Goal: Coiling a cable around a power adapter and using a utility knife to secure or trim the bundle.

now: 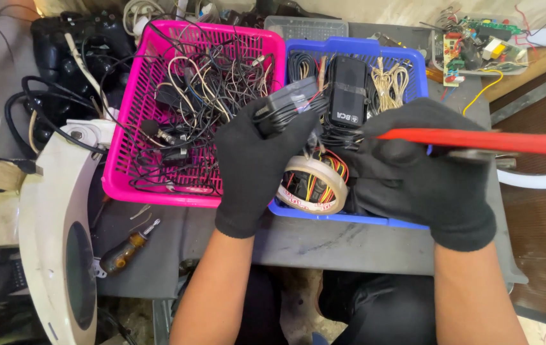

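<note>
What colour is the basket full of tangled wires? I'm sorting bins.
Bright pink basket, clearest in the head view.

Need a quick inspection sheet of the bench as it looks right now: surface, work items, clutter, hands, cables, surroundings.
Surface: grey bench, crowded.
Job's things: small black adapter with cord; red-handled tool.
Clutter: screwdriver, tape roll, circuit boards.
Grippers: left hand gloved, gripping the adapter; right hand gloved, holding the tool.
Cables: tangled in pink basket; bundled in blue basket.
Surroundings: white housing at left.
</note>
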